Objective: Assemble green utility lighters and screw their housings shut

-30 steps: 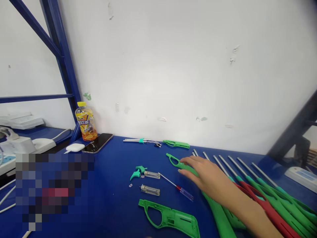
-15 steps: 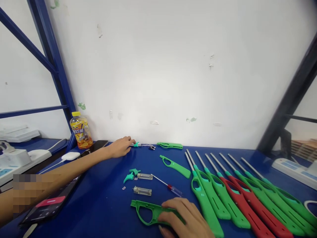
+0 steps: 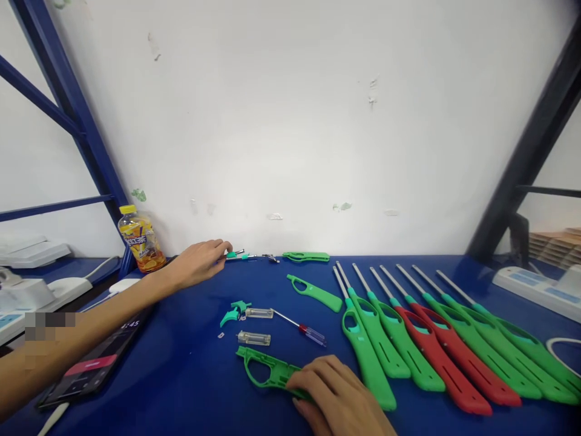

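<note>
My left hand [image 3: 200, 261] is at the back of the blue table, its fingertips pinched on a lighter nozzle part with a teal collar [image 3: 232, 255] and a short metal end. Most of that part is hidden by the fingers. Just right of it lie another teal-collared piece [image 3: 246, 257] and thin wires [image 3: 271, 258]. My right hand [image 3: 340, 396] grips the right end of a hollow green lighter handle half [image 3: 267, 370] low in front. Behind that half lie two clear fuel tanks [image 3: 254, 338], teal triggers [image 3: 230, 316] and a screwdriver [image 3: 312, 334] with a clear red handle.
Two more green handle halves [image 3: 318, 295] lie toward the wall. A row of green and red long lighters [image 3: 447, 363] fills the right side. On the left are a phone [image 3: 97, 360], a drink bottle [image 3: 141, 239] and a white charger. A power strip [image 3: 535, 293] sits far right.
The left hand has drawn a teal-collared nozzle part slightly away from the pieces by the wall and tilted it up. The right hand keeps its hold. The whole view has shifted a little.
</note>
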### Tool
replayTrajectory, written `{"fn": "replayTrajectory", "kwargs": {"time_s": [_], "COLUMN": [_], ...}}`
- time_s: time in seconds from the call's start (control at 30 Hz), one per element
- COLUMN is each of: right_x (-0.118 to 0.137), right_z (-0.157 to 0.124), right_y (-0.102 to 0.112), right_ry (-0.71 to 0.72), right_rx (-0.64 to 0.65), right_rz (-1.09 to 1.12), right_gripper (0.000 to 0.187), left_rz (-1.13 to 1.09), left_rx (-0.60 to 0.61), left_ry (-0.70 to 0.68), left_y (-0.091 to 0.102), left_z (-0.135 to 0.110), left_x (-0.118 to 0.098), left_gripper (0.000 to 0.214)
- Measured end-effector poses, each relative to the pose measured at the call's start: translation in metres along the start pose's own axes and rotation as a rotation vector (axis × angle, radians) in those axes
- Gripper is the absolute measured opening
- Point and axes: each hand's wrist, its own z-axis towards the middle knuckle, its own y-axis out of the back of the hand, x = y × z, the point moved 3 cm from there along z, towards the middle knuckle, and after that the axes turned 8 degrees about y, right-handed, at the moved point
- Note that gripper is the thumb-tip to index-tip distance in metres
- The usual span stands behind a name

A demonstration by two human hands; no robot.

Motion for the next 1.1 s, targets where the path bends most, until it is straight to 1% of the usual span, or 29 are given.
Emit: {"fn": "replayTrajectory", "kwargs": {"time_s": [0.1,0.2,0.27,0.33,0.37,0.43,0.5,0.57,0.67,0.77,0.8,0.93,1.03,1.1], "right_x": [0.001,0.001,0.0,0.001,0.002,0.004,0.005,0.006,0.007,0.007,0.007,0.008,0.009,0.009], "right_z": [0.0,0.001,0.0,-0.002,-0.003,-0.004,-0.004,-0.003,-0.002,-0.001,-0.001,-0.002,-0.002,-0.002], "right_y": [0.006,0.014,0.019,0.022,0.022,0.024,0.025,0.025,0.024,0.024,0.024,0.024,0.024,0.025], "right_ry": [-0.023,-0.098,-0.172,-0.201,-0.207,-0.21,-0.206,-0.195,-0.178,-0.168,-0.165,-0.163,-0.157,-0.158], "right_rx": [0.045,0.095,0.103,0.115,0.122,0.138,0.142,0.147,0.149,0.153,0.156,0.162,0.146,0.138], "right_rz": [0.091,0.181,0.208,0.239,0.248,0.251,0.24,0.236,0.244,0.255,0.26,0.278,0.282,0.275], "right_gripper": [0.042,0.042,0.038,0.04,0.042,0.046,0.046,0.045,0.045,0.044,0.044,0.042,0.041,0.04], "left_rz": [-0.035,-0.072,-0.096,-0.189,-0.232,-0.273,-0.301,-0.342,-0.39,-0.431,-0.451,-0.558,-0.644,-0.694], "left_rx": [-0.065,-0.098,-0.13,-0.21,-0.231,-0.226,-0.17,-0.126,-0.118,-0.1,-0.082,-0.029,-0.014,-0.026], "left_ry": [-0.032,-0.084,-0.103,-0.107,-0.112,-0.103,-0.034,0.008,0.068,0.141,0.144,0.106,0.152,0.168], "left_y": [0.031,0.048,0.051,0.047,0.042,0.028,0.014,0.006,0.007,0.013,0.014,0.007,0.001,0.001], "left_z": [-0.042,-0.098,-0.135,-0.167,-0.179,-0.198,-0.207,-0.212,-0.214,-0.211,-0.21,-0.2,-0.193,-0.19], "left_x": [-0.019,-0.047,-0.068,-0.086,-0.093,-0.101,-0.101,-0.099,-0.099,-0.107,-0.111,-0.123,-0.123,-0.122], "left_gripper": [0.022,0.026,0.027,0.023,0.024,0.028,0.031,0.032,0.033,0.037,0.036,0.026,0.021,0.019]}}
